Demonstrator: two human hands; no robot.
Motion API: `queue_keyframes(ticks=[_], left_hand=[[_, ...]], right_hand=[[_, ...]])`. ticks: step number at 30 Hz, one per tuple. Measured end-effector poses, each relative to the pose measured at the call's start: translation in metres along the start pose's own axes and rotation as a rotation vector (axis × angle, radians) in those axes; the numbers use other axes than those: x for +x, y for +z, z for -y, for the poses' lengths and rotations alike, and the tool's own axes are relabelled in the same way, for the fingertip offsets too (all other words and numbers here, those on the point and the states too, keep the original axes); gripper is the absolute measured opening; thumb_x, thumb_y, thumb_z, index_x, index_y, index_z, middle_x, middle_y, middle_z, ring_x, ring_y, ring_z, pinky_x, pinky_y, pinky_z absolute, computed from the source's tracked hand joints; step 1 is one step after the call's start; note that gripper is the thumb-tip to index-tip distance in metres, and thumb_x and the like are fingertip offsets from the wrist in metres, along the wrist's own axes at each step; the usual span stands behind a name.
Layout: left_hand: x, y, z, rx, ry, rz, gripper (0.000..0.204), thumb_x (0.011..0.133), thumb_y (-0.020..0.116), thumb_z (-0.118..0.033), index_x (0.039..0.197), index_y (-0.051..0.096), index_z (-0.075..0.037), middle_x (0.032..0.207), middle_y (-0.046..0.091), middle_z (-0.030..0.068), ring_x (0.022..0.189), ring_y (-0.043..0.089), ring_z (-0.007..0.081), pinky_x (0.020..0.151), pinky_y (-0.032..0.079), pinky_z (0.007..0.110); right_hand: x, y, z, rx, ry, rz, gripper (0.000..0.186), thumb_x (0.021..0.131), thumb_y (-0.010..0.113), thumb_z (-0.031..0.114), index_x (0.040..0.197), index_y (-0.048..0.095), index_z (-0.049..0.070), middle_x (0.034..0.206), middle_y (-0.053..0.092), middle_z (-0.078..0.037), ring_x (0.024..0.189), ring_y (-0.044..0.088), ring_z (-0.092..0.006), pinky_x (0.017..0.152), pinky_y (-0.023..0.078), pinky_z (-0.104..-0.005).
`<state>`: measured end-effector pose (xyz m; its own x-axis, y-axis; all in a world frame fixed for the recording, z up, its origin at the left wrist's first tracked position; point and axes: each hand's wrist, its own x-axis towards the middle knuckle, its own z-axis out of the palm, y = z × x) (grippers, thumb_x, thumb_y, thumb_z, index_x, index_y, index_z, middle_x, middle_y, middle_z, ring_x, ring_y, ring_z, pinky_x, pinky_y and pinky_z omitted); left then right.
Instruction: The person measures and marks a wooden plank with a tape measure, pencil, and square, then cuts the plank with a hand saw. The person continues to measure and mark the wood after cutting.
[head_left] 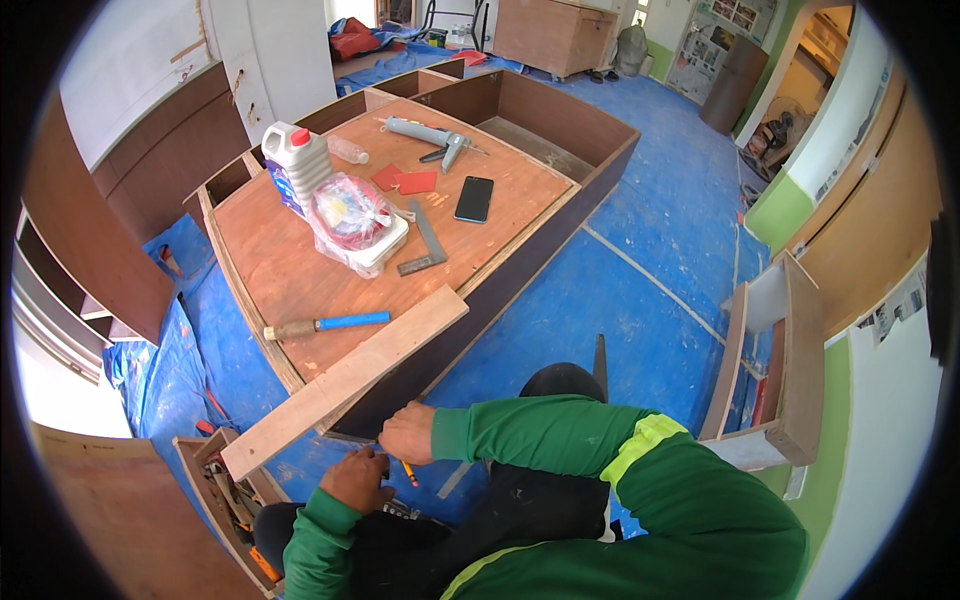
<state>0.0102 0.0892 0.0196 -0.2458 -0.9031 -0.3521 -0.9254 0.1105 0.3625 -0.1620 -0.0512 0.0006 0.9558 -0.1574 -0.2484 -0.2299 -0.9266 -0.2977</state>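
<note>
A pale wooden plank lies diagonally over the near corner of the brown cabinet. Just below that corner, my right hand is closed, with a yellow pencil sticking out from beneath its fingers. My left hand is below and left of it, fingers curled; what they grip is hidden. On the cabinet's panel are a blue-handled chisel, a metal square, white jug, bagged container, caulking gun, red sheets and black phone.
Blue sheeting covers the floor around the cabinet. An open box with tools sits beside my left arm. A curved wooden unit stands at right, before a wooden door. A tall panel and large wooden box stand farther off.
</note>
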Motion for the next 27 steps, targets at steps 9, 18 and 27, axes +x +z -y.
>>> queue_keyframes(ticks=[9,18,27], left_hand=[[-0.0026,-0.0017,-0.0005,0.018,-0.006,0.012,0.039,0.084,0.087,-0.034,0.113,0.076,-0.009,0.113,0.071,0.0173,0.112,0.071,0.0401,0.097,0.06,0.052],[-0.002,-0.0051,-0.0044,0.008,-0.01,0.014,0.036,0.082,0.086,-0.03,0.109,0.077,-0.008,0.114,0.07,0.0169,0.113,0.071,0.0389,0.096,0.062,0.051],[-0.0011,-0.0019,-0.0015,0.003,0.004,0.008,0.035,0.082,0.085,-0.029,0.109,0.077,-0.008,0.114,0.07,0.0162,0.113,0.071,0.0384,0.096,0.062,0.052]], right_hand=[[-0.0001,-0.002,0.0018,-0.003,0.003,-0.011,0.015,0.091,0.071,0.018,0.093,0.08,0.005,0.095,0.082,-0.018,0.094,0.082,-0.0379,0.08,0.064,-0.0515],[0.0022,0.0062,-0.0019,0.001,-0.006,-0.032,0.017,0.091,0.07,0.019,0.092,0.08,0.005,0.093,0.082,-0.019,0.091,0.082,-0.0388,0.077,0.064,-0.0521],[0.0013,0.002,0.0,-0.002,-0.006,-0.031,0.017,0.092,0.07,0.019,0.093,0.08,0.006,0.094,0.082,-0.018,0.093,0.082,-0.0378,0.078,0.064,-0.0522]])
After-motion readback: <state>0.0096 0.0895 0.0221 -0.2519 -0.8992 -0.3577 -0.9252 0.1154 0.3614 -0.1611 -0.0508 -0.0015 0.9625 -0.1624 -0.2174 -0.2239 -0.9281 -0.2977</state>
